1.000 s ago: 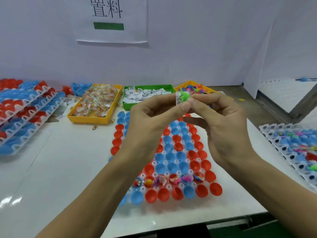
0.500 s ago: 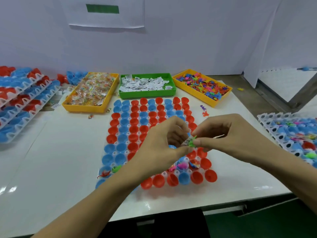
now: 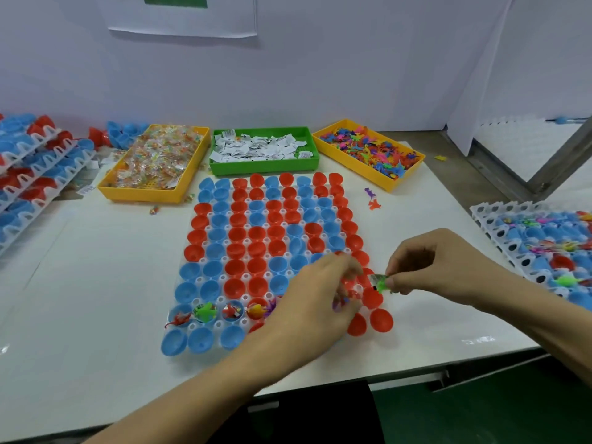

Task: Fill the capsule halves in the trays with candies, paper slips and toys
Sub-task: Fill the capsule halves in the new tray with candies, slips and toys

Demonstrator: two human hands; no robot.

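A clear tray [image 3: 246,276] of red and blue capsule halves lies in the middle of the white table. Several halves in its second row from the front hold toys and slips, such as a green toy [image 3: 205,311]. My left hand [image 3: 312,299] hovers over the tray's front right part, fingers curled, with small purple and red toys [image 3: 340,303] blurred at its fingertips. My right hand [image 3: 442,267] pinches a green toy with a paper slip [image 3: 379,282] just above the tray's right edge.
At the back stand a yellow candy bin [image 3: 141,194], a green bin of paper slips [image 3: 262,167] and a yellow toy bin [image 3: 354,169]. Stacked capsule trays [image 3: 38,174] sit at left, a filled tray [image 3: 499,232] at right. Two loose toys [image 3: 372,200] lie near the toy bin.
Both hands came down from chest height to the tray's front right. They have parted: the right hand keeps the green toy and slip, the left moved onto the tray.
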